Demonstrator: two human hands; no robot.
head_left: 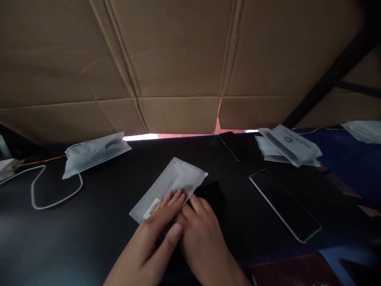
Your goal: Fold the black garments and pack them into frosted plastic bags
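A frosted white plastic zip pouch [166,186] lies tilted on the black table, with dark printed lettering and a white barcode label [152,208] on it. My left hand [159,226] rests on the pouch's near side, its fingers stretched out flat over the lettering. Beside it, my right hand [202,230] is closed at the pouch's right edge, gripping that edge, and its fingertips are partly hidden. Just beyond my right hand sits a soft black item [214,194], too dark to make out. What the pouch contains does not show.
Two dark smartphones, one near [284,204] and one far [236,146], lie right of the pouch. Several similar pouches [293,145] are piled at the back right. Another filled pouch [95,153] lies left, over a white cable [56,205]. Cardboard [178,51] walls the back.
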